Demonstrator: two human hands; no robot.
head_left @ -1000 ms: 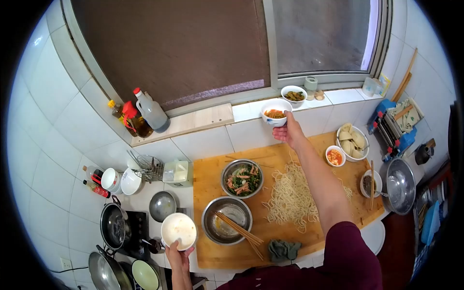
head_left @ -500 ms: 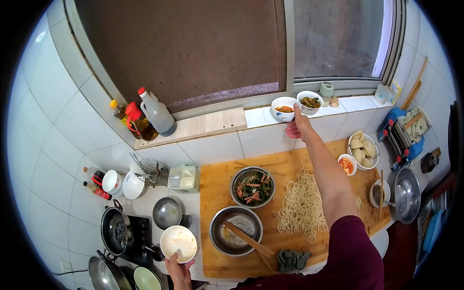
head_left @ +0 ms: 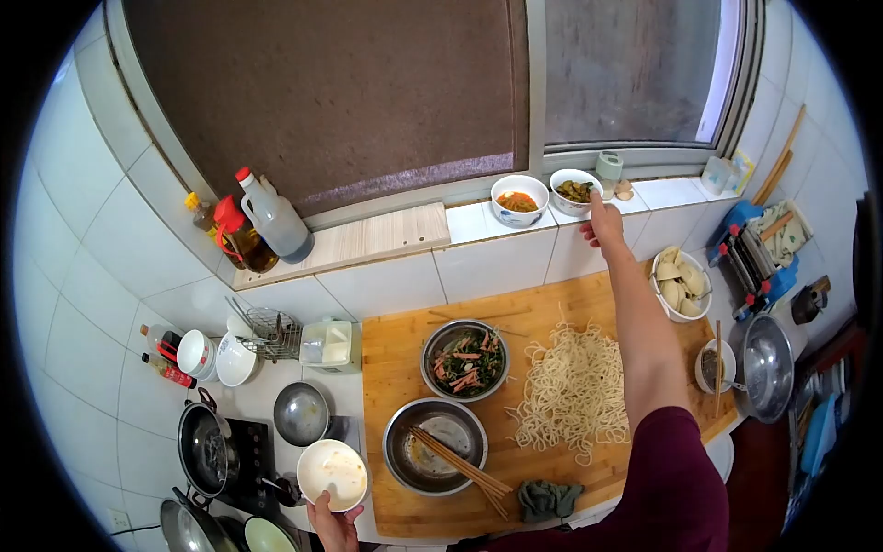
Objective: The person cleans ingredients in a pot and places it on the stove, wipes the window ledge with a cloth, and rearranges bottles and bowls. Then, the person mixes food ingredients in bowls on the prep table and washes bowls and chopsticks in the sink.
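Observation:
My left hand [head_left: 333, 528] grips the rim of a white bowl [head_left: 332, 475] at the counter's front left; smears and bits of food line its inside. My right hand [head_left: 604, 226] reaches to the windowsill, its fingers curled at the near right rim of a white bowl of green vegetables [head_left: 576, 191]. Left of that stands a patterned bowl of orange-red food [head_left: 518, 201], untouched. Under my right arm lies a heap of noodles [head_left: 570, 390] on the wooden board [head_left: 391, 354]. My arm hides part of the board's right side.
On the board are a metal bowl of greens and pink strips [head_left: 465, 360], a metal bowl [head_left: 434, 447] with chopsticks [head_left: 464, 465], and a dark cloth [head_left: 549, 500]. Dumpling-like pieces [head_left: 679, 280] fill a white bowl. Bottles [head_left: 276, 219] stand on the sill; a pot [head_left: 208, 448] sits left.
My right hand has moved from the bowl of orange-red food to the bowl of green vegetables on its right. My left hand still holds the white bowl. The view has shifted slightly.

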